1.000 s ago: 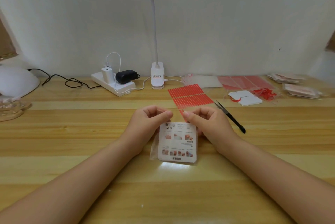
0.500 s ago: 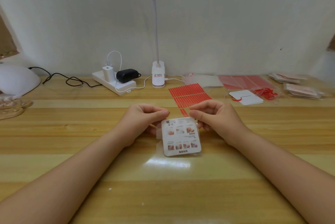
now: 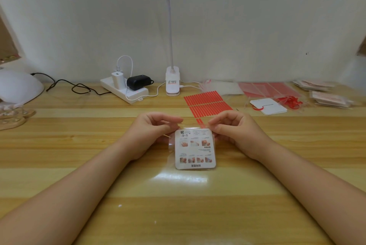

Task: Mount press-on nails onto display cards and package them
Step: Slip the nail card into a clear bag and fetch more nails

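A white printed display card (image 3: 195, 148) sits inside a clear plastic bag (image 3: 172, 146), its instruction pictures facing up, lying on the wooden table in front of me. My left hand (image 3: 153, 130) pinches the bag's upper left edge between thumb and fingers. My right hand (image 3: 236, 128) pinches the bag's upper right edge. A sheet of red adhesive strips (image 3: 207, 104) lies just behind the hands. The nails themselves are hidden under the card.
A clamp lamp base (image 3: 172, 84) and power strip (image 3: 123, 90) stand at the back. A white card (image 3: 268, 106), red bags (image 3: 267, 89) and packed stacks (image 3: 328, 97) lie at the right. A white dome lamp (image 3: 17, 86) sits at far left.
The bagged card has been lifted a little away from me and straightened, and both hands moved up with it. The tweezers seen a second ago are now hidden behind my right hand.
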`<act>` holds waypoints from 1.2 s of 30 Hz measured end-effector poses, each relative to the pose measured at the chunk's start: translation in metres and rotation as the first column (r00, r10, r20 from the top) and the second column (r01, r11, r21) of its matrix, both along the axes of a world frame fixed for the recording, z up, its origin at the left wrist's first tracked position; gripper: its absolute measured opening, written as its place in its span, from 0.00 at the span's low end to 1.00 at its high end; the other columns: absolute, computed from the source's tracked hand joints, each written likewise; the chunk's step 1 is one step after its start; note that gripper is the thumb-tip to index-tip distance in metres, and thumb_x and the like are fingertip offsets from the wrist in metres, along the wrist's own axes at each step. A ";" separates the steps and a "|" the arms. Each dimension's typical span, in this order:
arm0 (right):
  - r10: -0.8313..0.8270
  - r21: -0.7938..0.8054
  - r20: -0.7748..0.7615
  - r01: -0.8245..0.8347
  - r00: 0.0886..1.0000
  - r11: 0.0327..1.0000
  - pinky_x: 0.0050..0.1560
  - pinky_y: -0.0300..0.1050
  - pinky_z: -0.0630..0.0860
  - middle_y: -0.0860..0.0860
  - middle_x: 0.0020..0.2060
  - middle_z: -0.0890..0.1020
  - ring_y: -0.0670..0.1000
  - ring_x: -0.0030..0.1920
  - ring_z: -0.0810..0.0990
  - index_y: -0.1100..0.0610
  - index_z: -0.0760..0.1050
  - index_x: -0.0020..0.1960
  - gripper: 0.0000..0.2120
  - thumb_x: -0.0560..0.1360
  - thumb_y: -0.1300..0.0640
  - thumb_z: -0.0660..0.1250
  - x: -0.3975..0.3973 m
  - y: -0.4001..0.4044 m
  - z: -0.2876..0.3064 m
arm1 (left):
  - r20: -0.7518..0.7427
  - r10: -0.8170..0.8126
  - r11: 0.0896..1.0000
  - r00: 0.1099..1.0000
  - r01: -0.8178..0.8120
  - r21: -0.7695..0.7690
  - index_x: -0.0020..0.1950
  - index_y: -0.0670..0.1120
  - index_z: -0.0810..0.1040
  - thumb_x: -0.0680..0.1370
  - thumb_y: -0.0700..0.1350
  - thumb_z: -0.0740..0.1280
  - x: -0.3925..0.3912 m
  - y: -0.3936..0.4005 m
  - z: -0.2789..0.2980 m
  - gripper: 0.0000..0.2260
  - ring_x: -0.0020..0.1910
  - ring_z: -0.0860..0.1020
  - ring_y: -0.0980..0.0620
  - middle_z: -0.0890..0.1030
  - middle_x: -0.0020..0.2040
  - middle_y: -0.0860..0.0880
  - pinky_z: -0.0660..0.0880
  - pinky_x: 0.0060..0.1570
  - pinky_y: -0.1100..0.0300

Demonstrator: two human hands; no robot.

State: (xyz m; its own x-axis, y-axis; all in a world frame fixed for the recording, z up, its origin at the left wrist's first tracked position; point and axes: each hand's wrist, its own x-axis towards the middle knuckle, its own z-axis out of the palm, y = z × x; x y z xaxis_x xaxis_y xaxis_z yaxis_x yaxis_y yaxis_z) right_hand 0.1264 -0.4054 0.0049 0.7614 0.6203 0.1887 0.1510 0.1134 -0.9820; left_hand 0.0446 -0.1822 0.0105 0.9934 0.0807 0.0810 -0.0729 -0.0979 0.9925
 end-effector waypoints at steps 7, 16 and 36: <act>-0.043 0.017 -0.012 0.043 0.999 0.999 0.38 0.42 0.80 0.58 0.37 0.84 0.54 0.39 0.84 0.57 0.83 0.36 0.18 0.74 0.74 0.62 0.003 0.002 -0.004 | 0.022 0.026 0.999 0.999 -0.026 0.018 0.43 0.52 0.86 0.73 0.36 0.68 -0.001 -0.001 -0.001 0.12 0.46 0.83 0.49 0.85 0.45 0.46 0.81 0.39 0.60; -0.040 0.012 -0.043 0.041 0.998 0.999 0.38 0.40 0.80 0.58 0.40 0.85 0.54 0.41 0.85 0.55 0.84 0.36 0.09 0.60 0.52 0.78 0.005 0.004 -0.005 | 0.050 0.056 0.998 0.997 -0.058 0.035 0.43 0.51 0.85 0.74 0.34 0.68 -0.002 -0.004 0.000 0.12 0.45 0.84 0.51 0.85 0.44 0.47 0.79 0.37 0.64; -0.099 -0.119 -0.263 0.069 0.960 0.991 0.32 0.41 0.79 0.55 0.38 0.85 0.51 0.35 0.84 0.59 0.75 0.55 0.14 0.71 0.68 0.71 0.002 0.009 0.005 | 0.139 0.118 0.993 0.983 -0.119 -0.003 0.43 0.52 0.85 0.74 0.35 0.67 -0.003 -0.014 0.001 0.13 0.43 0.84 0.51 0.85 0.43 0.48 0.79 0.37 0.65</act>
State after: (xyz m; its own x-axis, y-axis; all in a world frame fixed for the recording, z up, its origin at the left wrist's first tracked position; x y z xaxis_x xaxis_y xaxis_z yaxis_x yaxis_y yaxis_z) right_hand 0.1283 -0.3962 0.0096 0.8251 0.5571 -0.0935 -0.1150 0.0036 -0.9934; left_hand 0.0415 -0.1963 0.0113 0.9558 0.1966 0.2185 -0.1978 -0.1198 0.9729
